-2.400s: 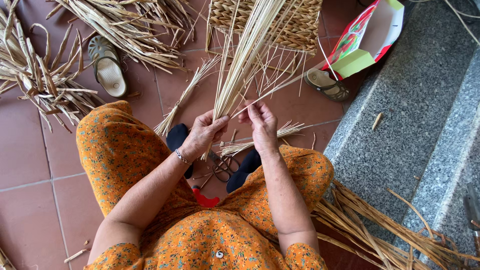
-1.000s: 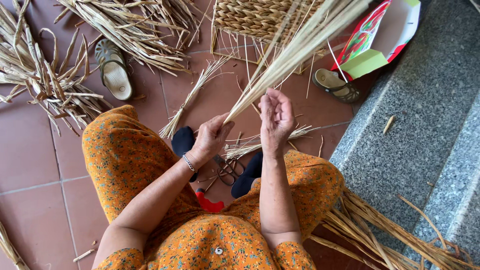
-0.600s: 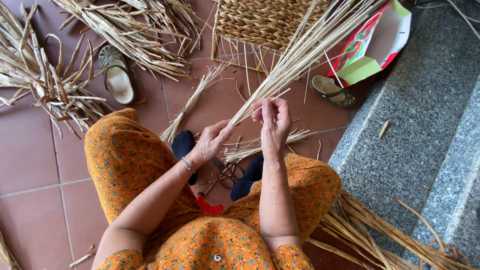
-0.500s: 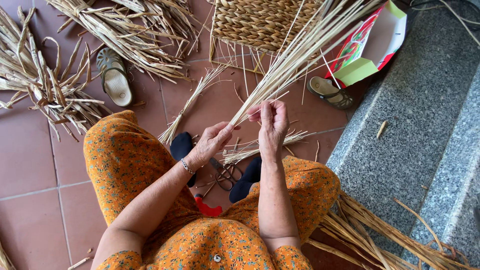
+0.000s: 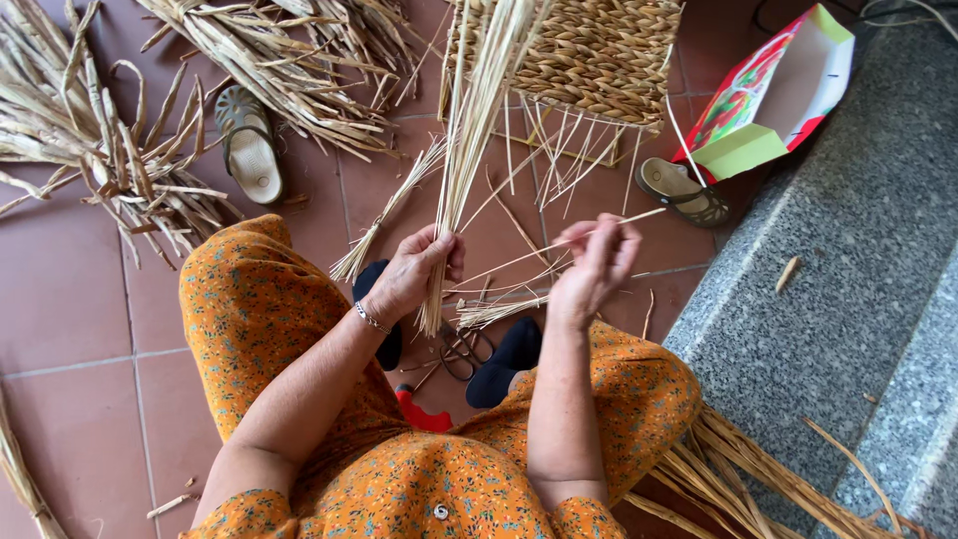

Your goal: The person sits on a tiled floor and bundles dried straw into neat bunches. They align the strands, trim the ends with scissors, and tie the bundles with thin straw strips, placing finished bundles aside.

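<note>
Here the left hand (image 5: 419, 274) is clenching the straw bundle (image 5: 469, 140); the right hand (image 5: 594, 269) is pinching one strand (image 5: 519, 258). Best drawing it sideways, bundle held firm.

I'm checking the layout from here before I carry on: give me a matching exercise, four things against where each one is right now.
Things:
1. bundle of straw
2. single stalk
3. scissors
4. paper bag

Places:
A. on the floor between the feet
B. gripped upright in the left hand
C. lying open by the stone step
D. pinched in the right hand

Pairs: 1-B, 2-D, 3-A, 4-C
</note>
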Available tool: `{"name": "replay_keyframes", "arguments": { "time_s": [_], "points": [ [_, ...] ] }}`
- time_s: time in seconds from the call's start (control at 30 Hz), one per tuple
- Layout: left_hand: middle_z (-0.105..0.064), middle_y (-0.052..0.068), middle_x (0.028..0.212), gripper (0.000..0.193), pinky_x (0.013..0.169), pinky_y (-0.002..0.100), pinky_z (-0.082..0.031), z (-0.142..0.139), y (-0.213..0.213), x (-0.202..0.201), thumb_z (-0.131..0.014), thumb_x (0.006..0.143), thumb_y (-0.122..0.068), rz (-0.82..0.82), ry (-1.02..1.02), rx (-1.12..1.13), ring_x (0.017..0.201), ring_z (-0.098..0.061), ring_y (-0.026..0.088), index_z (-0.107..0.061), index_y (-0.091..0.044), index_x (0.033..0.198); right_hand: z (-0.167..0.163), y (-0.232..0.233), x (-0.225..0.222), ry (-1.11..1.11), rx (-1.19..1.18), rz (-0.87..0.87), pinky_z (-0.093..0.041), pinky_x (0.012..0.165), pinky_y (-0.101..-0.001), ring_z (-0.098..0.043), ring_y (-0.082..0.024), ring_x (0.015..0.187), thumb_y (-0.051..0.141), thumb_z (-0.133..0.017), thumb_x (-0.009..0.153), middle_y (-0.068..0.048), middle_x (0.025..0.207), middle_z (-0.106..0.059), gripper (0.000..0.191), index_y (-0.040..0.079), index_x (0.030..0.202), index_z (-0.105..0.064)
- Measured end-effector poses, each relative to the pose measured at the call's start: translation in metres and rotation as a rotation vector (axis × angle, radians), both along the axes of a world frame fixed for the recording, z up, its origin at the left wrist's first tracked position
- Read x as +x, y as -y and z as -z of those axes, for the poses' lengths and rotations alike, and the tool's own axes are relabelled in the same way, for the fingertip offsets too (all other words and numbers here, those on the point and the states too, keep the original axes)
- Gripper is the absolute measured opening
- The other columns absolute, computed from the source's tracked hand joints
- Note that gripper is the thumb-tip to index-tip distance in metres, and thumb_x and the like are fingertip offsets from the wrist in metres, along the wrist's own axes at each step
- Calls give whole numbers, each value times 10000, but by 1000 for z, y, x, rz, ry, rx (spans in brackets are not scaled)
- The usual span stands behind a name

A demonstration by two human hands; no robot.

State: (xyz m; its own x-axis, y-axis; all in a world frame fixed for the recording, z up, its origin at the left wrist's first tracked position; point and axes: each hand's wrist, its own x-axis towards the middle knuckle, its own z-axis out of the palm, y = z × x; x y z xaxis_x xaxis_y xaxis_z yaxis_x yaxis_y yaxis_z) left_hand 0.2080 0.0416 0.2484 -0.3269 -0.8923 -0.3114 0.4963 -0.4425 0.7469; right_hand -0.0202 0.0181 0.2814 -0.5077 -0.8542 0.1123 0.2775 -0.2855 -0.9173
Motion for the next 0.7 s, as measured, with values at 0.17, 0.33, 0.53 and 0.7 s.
{"name": "replay_keyframes", "arguments": {
  "time_s": [0.17, 0.33, 0.53, 0.7],
  "points": [
    [-468, -35, 751, 250, 527, 203, -338, 3, 9, 10, -559, 1073, -248, -33, -179, 64, 590, -365, 40, -625, -23, 1161, 72, 26, -34, 36, 281, 132, -472, 482, -236, -568, -113, 544, 229, -575, 1059, -76, 750, -669, 179, 62, 1103, -528],
    [-415, -55, 698, 265, 488, 201, -277, 1, 9, 15, -553, 1047, -243, -51, -70, 66, 546, -321, 33, -606, -53, 1225, 145, 21, -35, -42, 611, 221, -379, 358, -247, -494, -106, 416, 190, -550, 1028, -90, 719, -686, 138, 57, 1065, -550],
    [-399, -58, 676, 231, 490, 207, -275, 2, 9, 16, -565, 1058, -259, -24, -84, 60, 546, -328, 38, -610, -67, 1179, 163, -1, -32, -2, 817, 236, -357, 417, -280, -520, -164, 513, 161, -611, 969, -171, 790, -654, 258, -16, 1154, -579],
    [-383, -62, 660, 233, 477, 208, -262, 2, 5, 18, -569, 1062, -263, 34, -120, 61, 535, -314, 37, -628, -65, 1170, 156, -4, -32, -715, 862, 250, -528, 704, -284, -704, -206, 849, 190, -819, 871, -189, 1050, -746, 403, -24, 1181, -677]
  ]
}}
